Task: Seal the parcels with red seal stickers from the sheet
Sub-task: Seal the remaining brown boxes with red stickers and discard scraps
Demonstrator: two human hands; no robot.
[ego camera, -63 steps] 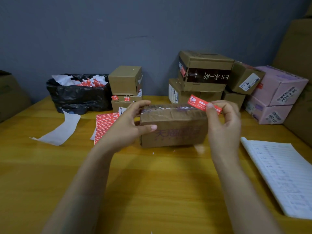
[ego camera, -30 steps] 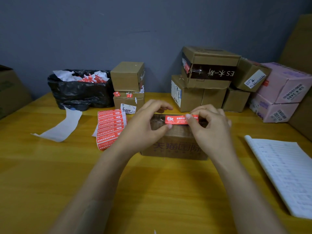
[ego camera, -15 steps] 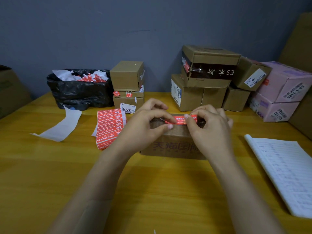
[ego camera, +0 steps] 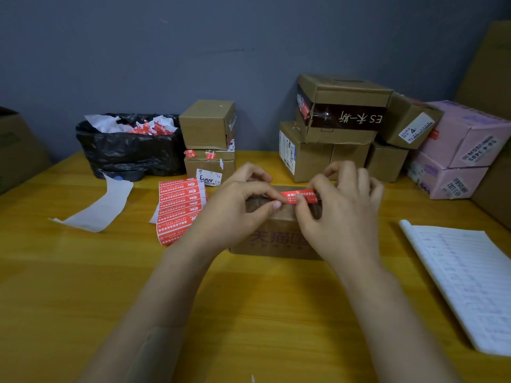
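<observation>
Two thumbs and forefingers pinch the red seal sticker (ego camera: 302, 195) along the top front edge of the parcel (ego camera: 273, 239). The left hand (ego camera: 235, 208) grasps its nine o'clock end, the right hand (ego camera: 343, 214) its three o'clock end. On the table (ego camera: 249, 313), the sticker sheet (ego camera: 177, 208) lies at the parcel's nine o'clock, the notebook (ego camera: 470, 280) at four o'clock.

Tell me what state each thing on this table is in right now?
parcel, closed, resting on the table under both hands.
sticker, on the parcel's top, held at both ends.
left hand, pinches the sticker's left end.
right hand, pinches the sticker's right part.
sticker sheet, flat on the table, red stickers on it.
bin bag, open, scraps inside.
notebook, open.
</observation>
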